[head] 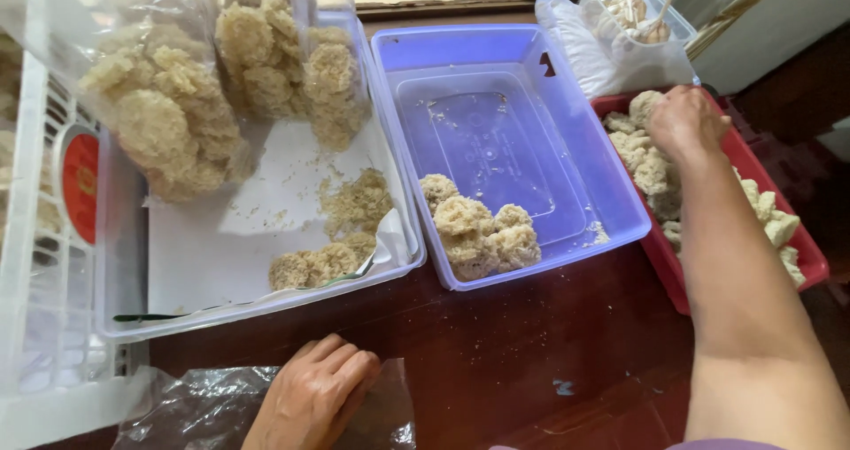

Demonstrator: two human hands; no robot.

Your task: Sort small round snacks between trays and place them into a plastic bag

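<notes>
The left hand point(314, 395) lies nearest the camera, palm down with its fingers loosely curled, on a crumpled clear plastic bag point(199, 410) at the near edge of the dark wooden counter point(513, 353); its grip presses flat on the film rather than pinching it. Just beyond that grip sits a shallow white tray point(221, 246) holding a few loose pale puffed cakes point(323, 259) and crumbs, and farther back over the tray lean clear bags packed with the same round cakes point(168, 104). To the left of the tray stands a white slatted basket point(35, 237). To the right of the tray, between the two hands, is a pale blue tub point(567, 149) with a small heap of cakes point(478, 228) in its near corner. The right arm stretches out well away from the left grip, and the right hand point(686, 122) rests knuckles up over a red tray point(753, 166) of pale chunky pieces point(642, 162); the fingers curl down into the pile, though whether that grip pinches a piece cannot be told. Beyond the right grip stands a clear container point(633, 11) behind a white bag point(584, 51).
</notes>
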